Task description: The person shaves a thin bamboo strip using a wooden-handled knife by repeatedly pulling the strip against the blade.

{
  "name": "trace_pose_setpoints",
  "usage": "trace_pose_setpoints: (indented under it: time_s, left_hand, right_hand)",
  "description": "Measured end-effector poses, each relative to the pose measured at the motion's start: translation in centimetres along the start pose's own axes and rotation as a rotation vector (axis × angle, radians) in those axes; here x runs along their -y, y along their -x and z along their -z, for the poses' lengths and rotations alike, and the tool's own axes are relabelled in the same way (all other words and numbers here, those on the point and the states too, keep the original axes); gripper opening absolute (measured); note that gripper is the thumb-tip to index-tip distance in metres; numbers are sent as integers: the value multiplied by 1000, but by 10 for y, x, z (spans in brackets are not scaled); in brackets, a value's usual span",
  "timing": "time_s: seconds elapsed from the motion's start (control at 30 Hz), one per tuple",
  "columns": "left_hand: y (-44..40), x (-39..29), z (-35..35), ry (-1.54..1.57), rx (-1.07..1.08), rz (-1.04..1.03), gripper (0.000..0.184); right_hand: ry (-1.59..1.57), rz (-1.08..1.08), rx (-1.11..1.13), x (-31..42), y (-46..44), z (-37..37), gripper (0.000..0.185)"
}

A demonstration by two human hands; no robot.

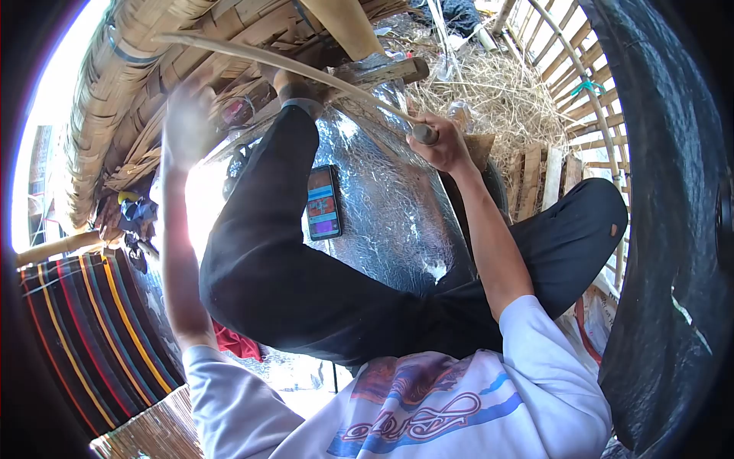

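My right hand (443, 145) is closed round a thick, round-ended handle (425, 135), its butt facing me. A long, pale, curved strip (290, 70) runs from this hand toward the upper left, above my raised foot. Whether strip and handle are one tool, I cannot tell. Up at the left, my left hand (189, 122) is smeared by motion, so its fingers do not show clearly. It is nearest to the woven bamboo wall (130, 92) and apart from the strip's far end.
A phone with a lit screen (324, 203) lies on the shiny silver sheet (382, 222) between my legs. Beyond my foot is a wooden block (382, 71). Straw (505, 99) covers the ground by a slatted bamboo fence (596, 99). Striped cloth (95, 329) is at left.
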State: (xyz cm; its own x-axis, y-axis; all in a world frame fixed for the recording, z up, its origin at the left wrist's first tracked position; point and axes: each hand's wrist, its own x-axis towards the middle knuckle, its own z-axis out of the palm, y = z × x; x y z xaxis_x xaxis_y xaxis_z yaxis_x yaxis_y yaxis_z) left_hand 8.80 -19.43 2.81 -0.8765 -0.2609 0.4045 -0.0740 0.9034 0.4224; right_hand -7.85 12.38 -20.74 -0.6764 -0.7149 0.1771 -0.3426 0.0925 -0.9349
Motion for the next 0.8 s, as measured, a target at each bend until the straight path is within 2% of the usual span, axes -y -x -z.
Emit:
trace_pose_setpoints:
  time_s: [0.03, 0.07, 0.13, 0.17, 0.23, 0.27, 0.33, 0.4, 0.47, 0.53, 0.6, 0.63, 0.7, 0.73, 0.8]
  left_hand:
    - [-14, -21, 1, 77, -3, -100, 34]
    - [-33, -59, -5, 400, -78, -49, 38]
    - [-58, -72, -6, 736, 151, -224, 67]
    - [-63, -87, -8, 734, 144, -224, 67]
    - [-67, -119, -17, 1416, 312, -85, 61]
    - [-65, -132, -18, 1419, 310, -86, 61]
    - [-58, -151, -17, 1507, 407, -149, 45]
    - [-57, -154, -15, 1519, 386, -111, 39]
    - [-52, -158, -18, 1592, 241, 3, 35]
    - [-50, -149, -21, 1602, 248, -4, 34]
    - [-50, -146, -24, 1623, 269, -13, 32]
    - [-50, -148, -26, 1601, 253, -29, 31]
    - [-51, -150, -29, 1587, 242, -51, 29]
    - [-51, -149, -29, 1589, 260, -63, 28]
    - [-50, -147, -29, 1594, 277, -75, 27]
  right_hand:
    - [14, -51, 28, 3, 0, 0, 23]
    - [50, 3, 14, -2, 0, -4, 23]
    - [84, -51, 41, -8, -1, -8, 28]
    - [115, -114, 61, -6, -2, -7, 34]
    - [84, -129, 34, -1, -2, -1, 35]
    - [65, -176, 39, 3, -3, 3, 35]
    - [43, -224, 40, 7, -4, 7, 35]
    - [17, -103, -15, 8, -3, 6, 20]
    - [20, -83, -42, 6, -1, -2, 19]
    - [30, -60, -73, 3, -1, -7, 17]
    - [29, 166, -178, -2, 1, -8, 27]
    - [34, 163, -184, -3, 4, -2, 27]
    - [119, -110, -14, -9, 12, 23, 19]
    - [0, 15, -164, -15, 10, 32, 10]
    - [-185, 315, -423, -28, 7, 51, 35]
